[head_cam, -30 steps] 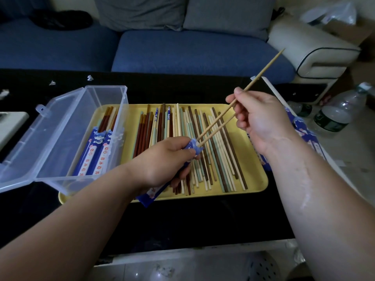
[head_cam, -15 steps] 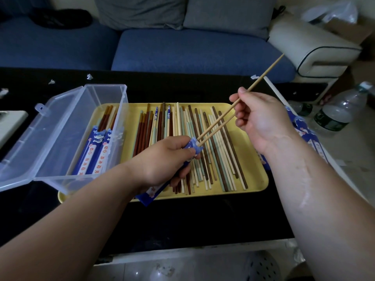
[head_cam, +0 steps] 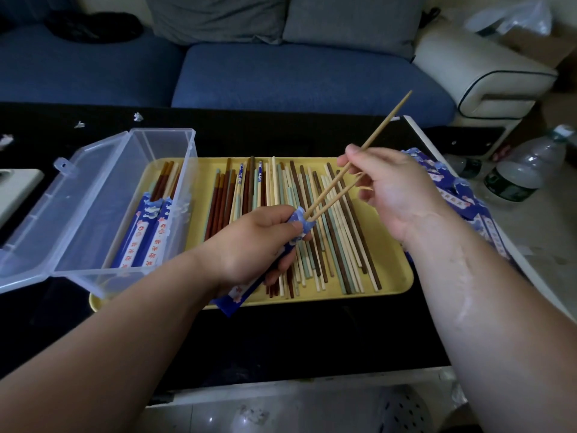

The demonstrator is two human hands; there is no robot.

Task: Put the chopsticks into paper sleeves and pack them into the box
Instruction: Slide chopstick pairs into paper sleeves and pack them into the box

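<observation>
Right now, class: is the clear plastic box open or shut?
Open: the clear plastic box has its lid swung back left, baring sleeved chopsticks inside.

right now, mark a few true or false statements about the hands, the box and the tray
The left hand grips a blue paper sleeve. True.
The right hand holds dark brown chopsticks. False: the held pair is pale wood.
The clear box is closed. False: its lid is open, with sleeved pairs inside.
Loose chopsticks lie on the yellow tray. True.
</observation>
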